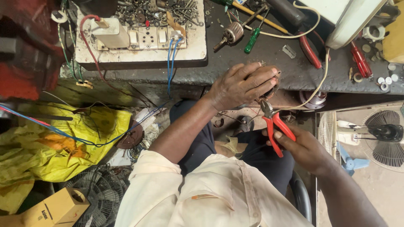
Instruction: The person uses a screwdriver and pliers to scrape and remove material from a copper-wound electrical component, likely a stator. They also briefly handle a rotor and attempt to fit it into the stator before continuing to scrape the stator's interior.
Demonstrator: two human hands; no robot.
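My left hand [244, 84] is wrapped over a small dark motor part [272, 87] at the front edge of the dark workbench [269, 54], hiding most of it. My right hand [305, 147] grips red-handled pliers [275, 126], whose jaws point up at the part just under my left fingers. A cream cable [322, 80] runs from the part's side up to a white appliance [349, 17] at the back right.
A switch board [143, 38] with blue and red wires and a pile of screws sits at the back left. Screwdrivers [252, 40], another red-handled tool [309, 50] and washers lie on the bench. A yellow bag [63, 143], fan grilles [385, 134] and a cardboard box [54, 208] lie below.
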